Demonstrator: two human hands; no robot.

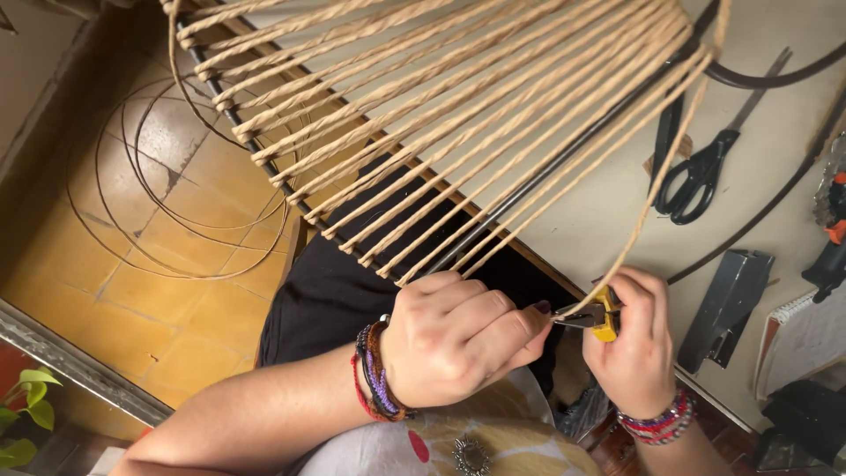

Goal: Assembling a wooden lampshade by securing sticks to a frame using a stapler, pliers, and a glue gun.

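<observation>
Twisted tan paper cord (458,132) fans above both hands; left hand (458,339) pinches a strand, right hand (636,348) clamps yellow-handled pliers (599,317).

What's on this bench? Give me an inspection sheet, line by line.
Surface: pale table, partly covered by the work.
Job's things: tan cord strung in many strands over a black frame; one loose strand runs down to the pliers, which have yellow handles.
Clutter: black scissors, grey metal bracket, notebook, orange-and-black tool at the right edge.
Hands: left hand closed beside the pliers' tip; right hand grips the pliers.
Cables: dark cable across the table; wire coils on the floor.
Surroundings: yellow floor tiles, green plant at lower left.
</observation>
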